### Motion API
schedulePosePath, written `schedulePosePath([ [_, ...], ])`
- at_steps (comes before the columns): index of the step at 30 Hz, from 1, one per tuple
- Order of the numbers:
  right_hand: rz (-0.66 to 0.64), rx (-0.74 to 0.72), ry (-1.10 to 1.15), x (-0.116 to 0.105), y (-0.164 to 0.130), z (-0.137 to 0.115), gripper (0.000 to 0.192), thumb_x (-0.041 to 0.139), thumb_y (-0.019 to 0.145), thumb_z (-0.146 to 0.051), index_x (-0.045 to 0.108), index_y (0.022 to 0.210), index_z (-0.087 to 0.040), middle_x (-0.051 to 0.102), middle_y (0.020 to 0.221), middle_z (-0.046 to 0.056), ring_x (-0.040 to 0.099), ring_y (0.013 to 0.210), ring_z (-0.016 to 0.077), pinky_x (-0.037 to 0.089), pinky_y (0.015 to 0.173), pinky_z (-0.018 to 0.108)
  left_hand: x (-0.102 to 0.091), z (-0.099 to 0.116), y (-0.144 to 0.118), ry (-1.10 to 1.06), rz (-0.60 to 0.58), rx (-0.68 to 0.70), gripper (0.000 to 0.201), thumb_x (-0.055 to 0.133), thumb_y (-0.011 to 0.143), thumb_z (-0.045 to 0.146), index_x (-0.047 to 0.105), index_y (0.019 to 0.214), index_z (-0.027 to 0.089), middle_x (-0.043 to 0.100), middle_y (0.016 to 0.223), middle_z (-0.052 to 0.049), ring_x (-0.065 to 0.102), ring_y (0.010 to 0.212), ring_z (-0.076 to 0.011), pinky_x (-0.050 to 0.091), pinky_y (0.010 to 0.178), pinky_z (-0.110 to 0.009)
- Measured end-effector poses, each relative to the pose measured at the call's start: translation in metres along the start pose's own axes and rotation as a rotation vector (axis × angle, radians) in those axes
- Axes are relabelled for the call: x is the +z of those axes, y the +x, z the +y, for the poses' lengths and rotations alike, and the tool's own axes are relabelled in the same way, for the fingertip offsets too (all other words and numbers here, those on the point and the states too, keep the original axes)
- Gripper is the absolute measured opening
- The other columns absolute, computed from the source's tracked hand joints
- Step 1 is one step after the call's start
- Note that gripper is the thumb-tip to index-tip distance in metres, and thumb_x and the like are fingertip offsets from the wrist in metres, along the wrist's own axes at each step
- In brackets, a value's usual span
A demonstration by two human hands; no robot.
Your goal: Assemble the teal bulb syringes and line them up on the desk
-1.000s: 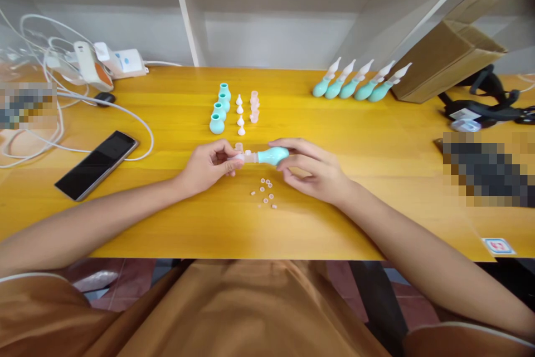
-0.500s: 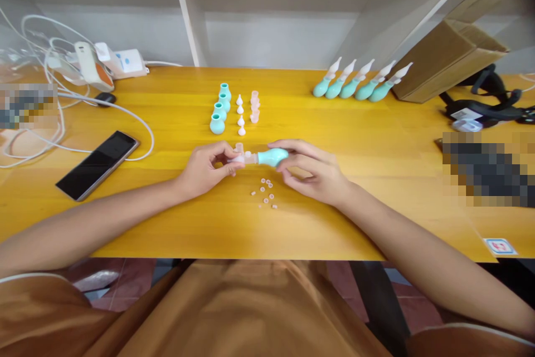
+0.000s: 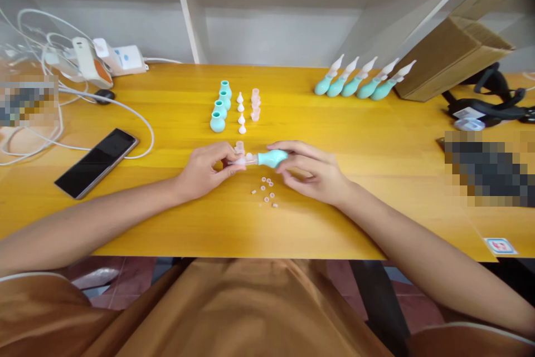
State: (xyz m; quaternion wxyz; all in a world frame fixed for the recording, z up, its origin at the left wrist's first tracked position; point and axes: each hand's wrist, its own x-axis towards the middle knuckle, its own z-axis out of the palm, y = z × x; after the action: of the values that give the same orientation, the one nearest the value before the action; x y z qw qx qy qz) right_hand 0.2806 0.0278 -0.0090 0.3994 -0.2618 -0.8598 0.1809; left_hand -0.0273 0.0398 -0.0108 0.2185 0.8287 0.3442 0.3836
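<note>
Between my two hands lies a nasal aspirator (image 3: 272, 158) on its side, with a teal bulb, a clear middle piece and a white tip. My left hand (image 3: 208, 169) pinches the tip between thumb and fingers. The fingers of my right hand (image 3: 315, 170) close around the bulb's rounded end. Just behind my left fingertips stands a clear pinkish connector (image 3: 239, 146), partly hidden. Small clear rings (image 3: 266, 199) lie scattered in front of the aspirator. Farther back are rows of teal bulbs (image 3: 217, 122), white nozzle tips (image 3: 242, 129) and clear connectors (image 3: 255, 115).
Several assembled aspirators (image 3: 349, 87) stand in a row at back right, beside an open cardboard box (image 3: 453, 50). A black strapped device (image 3: 468, 109) is at right. On the left are a phone (image 3: 97, 163), white cables (image 3: 144, 120), chargers (image 3: 131, 60) and a black mouse (image 3: 104, 96).
The camera view has shifted slightly. My left fingers and the white tip have turned a little, while my right hand stays on the bulb.
</note>
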Motion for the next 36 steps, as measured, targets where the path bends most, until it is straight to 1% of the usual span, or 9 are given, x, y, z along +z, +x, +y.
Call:
schedulePosePath([
  [5,-0.009,-0.023,0.010,0.001,0.001,-0.001,0.016,0.072,0.097,-0.018,0.079,0.106,-0.029,0.074,0.145,0.009,0.079,0.114,0.0271,0.068,0.097,0.045,0.000,-0.001,-0.001,-0.015,-0.004,0.021,0.020,0.078,0.100,0.039,0.073,0.092,0.021,0.080,0.093,-0.006,0.074,0.081,-0.0183,0.054,0.077,-0.030],
  [11,-0.011,0.019,0.079,0.002,-0.001,0.000,0.016,0.073,0.099,-0.019,0.079,0.107,-0.031,0.074,0.146,0.007,0.078,0.120,0.0275,0.067,0.104,0.047,0.001,-0.005,0.000,-0.071,-0.008,-0.034,0.021,0.080,0.097,0.040,0.073,0.093,0.021,0.080,0.092,-0.006,0.073,0.080,-0.0183,0.054,0.077,-0.030],
  [18,-0.044,0.021,0.066,0.000,0.006,-0.002,0.017,0.068,0.098,-0.015,0.075,0.105,-0.029,0.072,0.149,0.008,0.074,0.131,0.0289,0.061,0.113,0.051,0.003,0.003,0.003,-0.116,0.046,0.038,0.023,0.083,0.095,0.036,0.068,0.091,0.020,0.076,0.087,-0.003,0.070,0.075,-0.0145,0.054,0.071,-0.026],
  [23,-0.086,-0.098,-0.104,0.001,0.012,-0.009,0.026,0.067,0.096,-0.014,0.079,0.115,-0.027,0.063,0.158,0.012,0.059,0.148,0.0359,0.050,0.122,0.063,0.006,-0.001,0.003,-0.171,0.118,0.106,0.015,0.082,0.097,0.029,0.071,0.102,0.020,0.078,0.096,-0.004,0.071,0.081,-0.0137,0.057,0.076,-0.026],
  [26,-0.136,-0.109,-0.172,0.004,0.010,-0.011,0.032,0.066,0.098,-0.016,0.079,0.125,-0.028,0.063,0.155,0.013,0.062,0.142,0.0343,0.054,0.118,0.062,0.006,-0.004,0.002,-0.199,0.126,0.116,0.015,0.082,0.098,0.029,0.073,0.106,0.020,0.079,0.104,-0.006,0.073,0.087,-0.0155,0.060,0.081,-0.029],
  [29,-0.165,-0.094,-0.202,0.005,0.008,-0.014,0.036,0.065,0.101,-0.018,0.077,0.134,-0.028,0.062,0.155,0.014,0.065,0.136,0.0329,0.056,0.115,0.059,0.005,-0.003,0.001,-0.297,0.112,0.057,0.018,0.077,0.103,0.033,0.074,0.116,0.021,0.079,0.108,-0.007,0.074,0.090,-0.0165,0.061,0.083,-0.030],
  [32,-0.124,-0.064,-0.204,0.002,0.009,-0.012,0.041,0.061,0.103,-0.018,0.075,0.140,-0.029,0.060,0.156,0.014,0.063,0.139,0.0323,0.056,0.117,0.057,0.007,-0.002,0.000,-0.471,0.106,-0.025,0.029,0.063,0.112,0.040,0.066,0.134,0.021,0.077,0.113,-0.009,0.076,0.089,-0.0156,0.062,0.083,-0.030],
  [34,-0.042,0.002,-0.222,-0.003,0.014,-0.001,0.044,0.058,0.104,-0.020,0.073,0.144,-0.029,0.058,0.158,0.014,0.060,0.145,0.0326,0.055,0.119,0.057,0.008,-0.004,0.001,-0.553,0.106,-0.043,0.030,0.055,0.115,0.042,0.062,0.136,0.021,0.076,0.112,-0.008,0.075,0.088,-0.0150,0.062,0.084,-0.030],
  [36,0.057,0.116,-0.266,-0.009,0.023,0.021,0.047,0.058,0.104,-0.024,0.069,0.149,-0.029,0.056,0.158,0.014,0.059,0.146,0.0335,0.053,0.121,0.058,0.009,-0.007,0.000,-0.580,0.096,-0.055,0.029,0.052,0.116,0.043,0.062,0.132,0.021,0.075,0.109,-0.008,0.074,0.087,-0.0152,0.061,0.083,-0.030],
])
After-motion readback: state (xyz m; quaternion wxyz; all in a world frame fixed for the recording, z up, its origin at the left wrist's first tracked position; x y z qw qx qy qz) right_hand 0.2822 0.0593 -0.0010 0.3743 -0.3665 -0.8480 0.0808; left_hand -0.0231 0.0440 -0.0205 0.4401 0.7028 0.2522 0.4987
